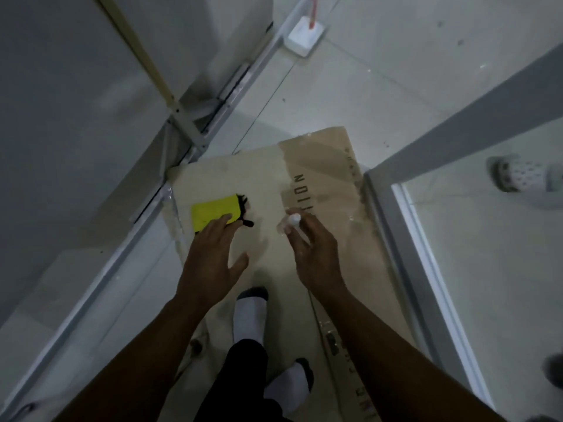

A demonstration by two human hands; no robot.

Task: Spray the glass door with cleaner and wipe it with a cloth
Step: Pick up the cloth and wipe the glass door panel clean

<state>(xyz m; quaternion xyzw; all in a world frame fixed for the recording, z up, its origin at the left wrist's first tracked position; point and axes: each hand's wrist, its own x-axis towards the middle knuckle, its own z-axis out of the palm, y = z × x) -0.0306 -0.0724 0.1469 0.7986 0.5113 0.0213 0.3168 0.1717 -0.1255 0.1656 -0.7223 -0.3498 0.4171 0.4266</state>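
1. Two hands are reaching down toward the cardboard (320, 166) lying on the floor.
2. The left hand (210, 254) is hovering with straight, spread fingers over the yellow cloth (213, 213). Its fingertips are overlapping the near edge, but I cannot tell if they are touching.
3. The right hand (315, 251) is curling its fingers round a small clear bottle (294, 222) with a white cap, and seems to be gripping it.
4. The door (487, 284) is standing just right of the cardboard, apart from both hands.
5. I am judging the task as only beginning: the tools are being collected, and spraying and wiping are both not yet done.
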